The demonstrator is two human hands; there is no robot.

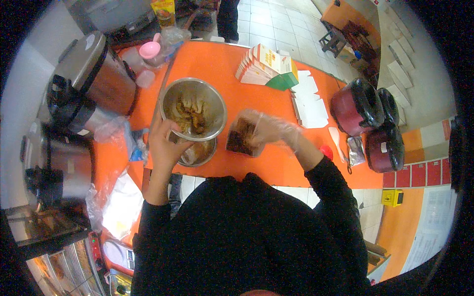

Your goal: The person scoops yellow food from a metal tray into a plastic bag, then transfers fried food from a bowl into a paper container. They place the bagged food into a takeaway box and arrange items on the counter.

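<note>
My left hand point(166, 142) grips the near left rim of a stainless steel bowl point(218, 96) that holds brown sauced pieces of food point(190, 113). A second metal bowl point(209, 151) stands partly under it, with something pale inside. My right hand point(272, 129), in a clear plastic glove and blurred, is at a small dark-lined open box point(237, 140) with brown food in it. Its fingers reach over the box's right side; whether they hold any food I cannot tell.
On the orange table point(207, 59) lie a fan of printed cartons point(259, 64), a white unfolded box point(313, 105), a white spatula point(336, 140) and scissors point(349, 166). Large rice cookers point(114, 81) stand left, maroon cookers point(355, 107) right. A pink scoop point(150, 50) lies at back left. Behind the table stands a person point(227, 20).
</note>
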